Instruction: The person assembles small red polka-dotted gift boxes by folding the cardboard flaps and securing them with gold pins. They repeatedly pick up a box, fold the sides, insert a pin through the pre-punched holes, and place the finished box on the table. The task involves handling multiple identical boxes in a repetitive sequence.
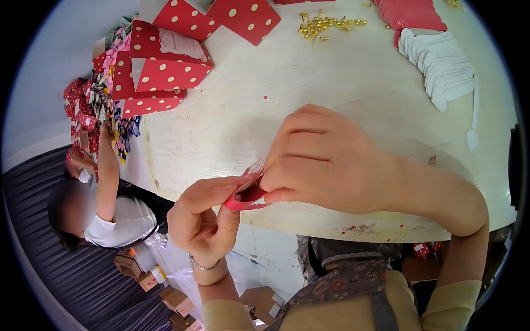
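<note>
Above the near part of the table, my left hand pinches a small red folded paper box between thumb and fingers. The box's open end faces toward me, showing a dark hollow inside. My right hand is closed on the box's right side, with its fingertips at the opening and the thumb below. Those fingertips are partly hidden, and a tiny gold glint shows by the thumb. A pale printed patch shows on the box's far side.
Red polka-dot boxes stand at the far left. Gold paper fasteners lie scattered at the back. White card strips and stacked red cards are at the far right. At the left, a person reaches into a colourful pile of bows.
</note>
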`<state>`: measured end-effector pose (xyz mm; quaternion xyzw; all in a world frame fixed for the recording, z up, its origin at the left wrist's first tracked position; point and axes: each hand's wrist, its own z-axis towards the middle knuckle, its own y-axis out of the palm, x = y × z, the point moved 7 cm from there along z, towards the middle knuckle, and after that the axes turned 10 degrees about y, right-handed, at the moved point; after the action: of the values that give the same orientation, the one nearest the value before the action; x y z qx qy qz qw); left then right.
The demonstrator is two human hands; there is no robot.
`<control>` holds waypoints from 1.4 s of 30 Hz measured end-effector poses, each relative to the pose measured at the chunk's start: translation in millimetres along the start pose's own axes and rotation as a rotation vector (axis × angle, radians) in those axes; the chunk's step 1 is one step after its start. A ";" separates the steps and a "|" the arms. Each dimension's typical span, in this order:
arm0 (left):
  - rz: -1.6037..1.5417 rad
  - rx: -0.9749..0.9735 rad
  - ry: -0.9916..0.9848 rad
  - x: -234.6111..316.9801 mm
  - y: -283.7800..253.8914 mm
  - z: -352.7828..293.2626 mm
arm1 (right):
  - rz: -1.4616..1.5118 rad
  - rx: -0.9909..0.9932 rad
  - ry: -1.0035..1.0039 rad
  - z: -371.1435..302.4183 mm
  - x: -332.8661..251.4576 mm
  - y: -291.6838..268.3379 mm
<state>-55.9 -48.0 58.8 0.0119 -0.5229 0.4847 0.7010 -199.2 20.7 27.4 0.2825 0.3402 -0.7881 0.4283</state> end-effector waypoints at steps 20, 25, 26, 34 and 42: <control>-0.139 0.082 0.068 -8.4 3.0 -8.7 | 0.044 -0.019 0.152 3.0 2.6 -2.9; -0.141 0.054 0.129 -5.8 7.1 -10.7 | 0.042 -0.025 0.175 2.8 0.5 -0.5; -0.114 0.053 0.143 -4.5 8.0 -12.1 | 0.043 -0.024 0.178 3.7 0.2 -1.2; -0.045 -0.005 0.053 -12.4 15.2 -5.8 | -0.061 0.013 -0.046 -2.0 -7.6 5.8; -0.037 -0.026 0.049 -20.6 14.3 -5.3 | -0.007 0.023 -0.043 -2.5 -5.9 3.8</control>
<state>-61.6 -51.4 34.0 0.0006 -0.5117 0.4649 0.7225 -192.7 24.0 29.2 0.2694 0.3227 -0.7994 0.4294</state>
